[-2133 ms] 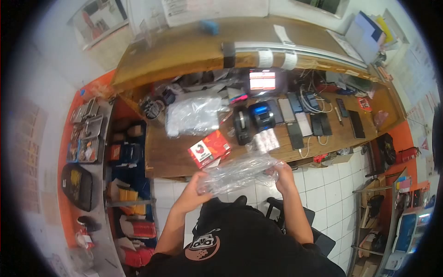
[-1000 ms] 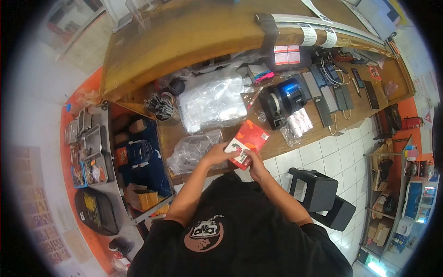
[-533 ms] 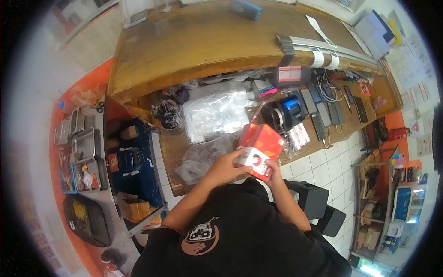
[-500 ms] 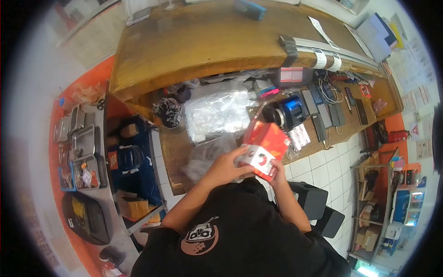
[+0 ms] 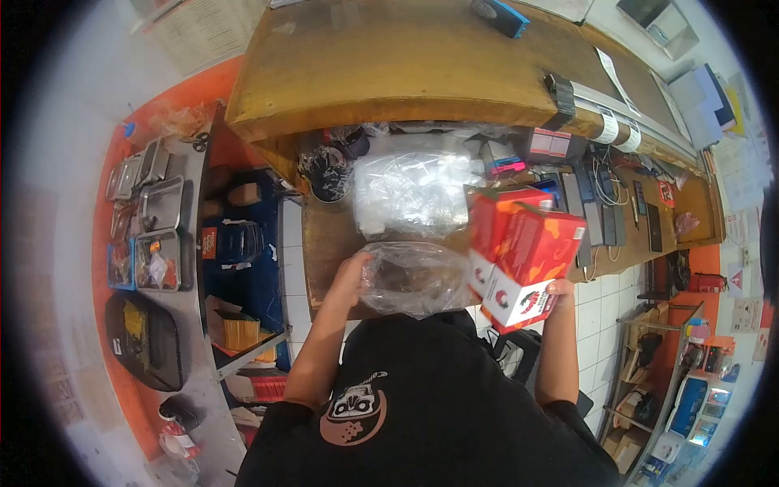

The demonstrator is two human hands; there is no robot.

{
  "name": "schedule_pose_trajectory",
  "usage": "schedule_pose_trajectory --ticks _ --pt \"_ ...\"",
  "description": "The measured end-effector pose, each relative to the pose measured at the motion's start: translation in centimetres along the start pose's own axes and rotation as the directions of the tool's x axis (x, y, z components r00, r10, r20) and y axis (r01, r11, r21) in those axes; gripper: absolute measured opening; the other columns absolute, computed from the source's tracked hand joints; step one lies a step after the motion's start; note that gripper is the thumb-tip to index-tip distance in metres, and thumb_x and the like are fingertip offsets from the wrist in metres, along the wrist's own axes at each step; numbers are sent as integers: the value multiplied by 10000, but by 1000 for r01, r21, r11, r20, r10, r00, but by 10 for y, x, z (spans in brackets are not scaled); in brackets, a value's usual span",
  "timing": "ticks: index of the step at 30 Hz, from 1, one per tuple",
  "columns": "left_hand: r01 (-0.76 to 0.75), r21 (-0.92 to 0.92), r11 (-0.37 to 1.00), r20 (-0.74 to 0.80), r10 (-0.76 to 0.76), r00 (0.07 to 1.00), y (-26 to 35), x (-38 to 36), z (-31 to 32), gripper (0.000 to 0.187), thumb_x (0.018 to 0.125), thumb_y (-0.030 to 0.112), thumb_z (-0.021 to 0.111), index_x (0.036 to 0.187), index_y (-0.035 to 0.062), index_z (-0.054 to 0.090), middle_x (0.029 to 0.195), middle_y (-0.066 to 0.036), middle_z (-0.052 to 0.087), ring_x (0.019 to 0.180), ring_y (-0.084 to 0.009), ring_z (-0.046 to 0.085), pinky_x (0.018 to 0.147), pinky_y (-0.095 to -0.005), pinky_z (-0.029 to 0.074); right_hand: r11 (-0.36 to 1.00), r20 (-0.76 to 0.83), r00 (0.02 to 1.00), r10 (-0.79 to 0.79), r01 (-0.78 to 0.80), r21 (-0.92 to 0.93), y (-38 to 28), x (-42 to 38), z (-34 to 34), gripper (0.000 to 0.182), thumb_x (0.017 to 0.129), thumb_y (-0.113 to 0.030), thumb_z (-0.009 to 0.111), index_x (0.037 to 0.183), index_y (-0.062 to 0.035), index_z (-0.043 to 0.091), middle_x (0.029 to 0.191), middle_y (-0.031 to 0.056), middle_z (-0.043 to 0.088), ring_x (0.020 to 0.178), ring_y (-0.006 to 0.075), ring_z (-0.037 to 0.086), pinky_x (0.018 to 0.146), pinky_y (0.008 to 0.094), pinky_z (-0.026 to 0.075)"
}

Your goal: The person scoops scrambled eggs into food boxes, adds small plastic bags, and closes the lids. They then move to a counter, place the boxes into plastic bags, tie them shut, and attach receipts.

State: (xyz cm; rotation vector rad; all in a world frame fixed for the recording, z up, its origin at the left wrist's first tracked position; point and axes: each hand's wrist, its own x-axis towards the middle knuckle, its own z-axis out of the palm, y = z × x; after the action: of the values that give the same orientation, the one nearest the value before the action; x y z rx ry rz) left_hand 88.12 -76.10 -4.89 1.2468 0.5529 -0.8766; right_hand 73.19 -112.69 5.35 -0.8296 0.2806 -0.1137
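Note:
My right hand [image 5: 560, 294] grips red-and-white cardboard boxes [image 5: 535, 256] from their right side; two show, one partly behind the other, tilted together over the front of the workbench. At the left, my left hand [image 5: 350, 276] is closed on the edge of a clear plastic bag [image 5: 418, 284]. The bag's mouth gapes, and its right side reaches close to the boxes. Just behind it lies a stack of clear plastic bags [image 5: 414, 191] on the bench [image 5: 324, 243].
A wooden shelf [image 5: 389, 73] overhangs the bench's back. Dark slab-like devices and cables [image 5: 604, 199] lie right. A cup of small dark items [image 5: 326, 174] stands back left. Metal trays [image 5: 160, 203] sit on the left counter; a shelf rack [image 5: 649, 373] stands right.
The boxes have moved right, now in my right hand alone, with two visible. My left hand has let go of them, moved left and taken hold of the plastic bag, which has opened.

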Motion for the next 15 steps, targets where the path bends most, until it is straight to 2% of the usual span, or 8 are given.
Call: schedule_pose_trajectory --ticks 3,4,6,8,10,12,14,15 --pt "58 -18 998 -60 -59 996 -1 11 12 252 809 306 617 945 94 629 741 -5 533 567 -105 475 476 -221 352 947 88 947 308 -314 72 14 33 8 1023 341 21 718 1318 32 414 1170 191 605 1085 322 596 972 438 454" --pt "85 3 996 -86 -85 993 -1 13 14 253 813 312 626 950 99 636 739 -2 532 550 -100 466 462 -217 343 937 179 921 345 -348 -16 27 52 12 999 361 40 722 1312 42 414 1174 182 604 1068 319 603 960 416 457" --pt "79 1 997 19 -79 997 -18 39 -6 282 828 336 628 978 98 638 776 -10 567 593 -114 517 490 -225 394 794 329 734 594 -469 -387 42 95 34 1034 406 19 773 1346 42 341 1172 166 596 1056 248 591 937 361 455" --pt "63 -4 998 118 -62 991 -29 59 -28 310 842 360 630 1006 98 641 814 -18 603 636 -128 568 518 -233 444 726 527 515 676 -345 -594 70 137 72 1038 504 -26 792 1403 -3 274 1244 168 542 1114 220 543 956 340 438" --pt "186 -270 945 208 -131 969 -27 59 -40 330 883 387 596 1033 96 637 950 -47 659 770 -147 643 622 -260 531 681 560 387 732 -413 -605 97 151 99 1123 509 -30 776 1466 -49 191 1305 148 497 1139 212 522 972 331 427" --pt "213 -238 948 231 -157 960 -7 42 -37 325 899 372 577 1058 95 634 991 -44 664 804 -143 652 655 -263 546 682 609 322 725 -457 -570 121 162 93 1149 507 -26 768 1483 -68 163 1330 143 478 1153 209 511 983 331 421" --pt "231 -190 954 219 -188 957 9 41 -50 330 952 296 494 1166 74 611 1107 -82 646 901 -187 640 775 -337 532 443 410 183 894 -499 -745 133 169 78 1161 491 -6 751 1490 -92 164 1357 134 458 1171 210 498 1005 331 404" --pt "229 -192 954 208 -188 960 16 39 -52 330 952 296 494 1166 74 611 1107 -82 646 901 -187 640 775 -337 532 445 417 174 892 -499 -743 136 166 79 1161 491 -6 751 1490 -92 164 1357 134 458 1171 210 498 1005 331 404"
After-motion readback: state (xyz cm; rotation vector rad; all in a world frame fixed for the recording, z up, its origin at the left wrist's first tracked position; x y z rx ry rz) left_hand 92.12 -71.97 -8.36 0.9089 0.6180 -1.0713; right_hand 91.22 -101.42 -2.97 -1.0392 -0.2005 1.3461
